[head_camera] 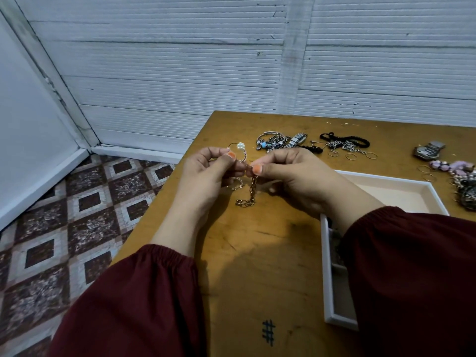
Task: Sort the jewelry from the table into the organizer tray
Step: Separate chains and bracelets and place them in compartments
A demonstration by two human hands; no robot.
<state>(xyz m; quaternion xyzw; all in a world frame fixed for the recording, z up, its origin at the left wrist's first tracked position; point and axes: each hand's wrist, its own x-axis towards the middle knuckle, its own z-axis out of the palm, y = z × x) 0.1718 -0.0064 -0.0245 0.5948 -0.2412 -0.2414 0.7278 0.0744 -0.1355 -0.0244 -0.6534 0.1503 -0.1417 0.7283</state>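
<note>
My left hand (206, 173) pinches a thin ring with a white pearl cluster (240, 149) above the wooden table (257, 253). My right hand (288, 176) pinches a gold link chain (249, 194) that hangs down, its loose end resting on the table. The two pieces seem tangled together between my thumbs. A white organizer tray (391, 186) lies to the right, partly hidden under my right sleeve. More jewelry sits at the table's far side: a silver pile with blue beads (275, 143) and black cords with silver chains (345, 145).
A metal watch (428, 150) and a pink-and-dark jewelry heap (461, 181) lie at the far right, with several thin hoops (427, 173) beside them. The table's left edge drops to a tiled floor (77, 215). A white corrugated wall stands behind.
</note>
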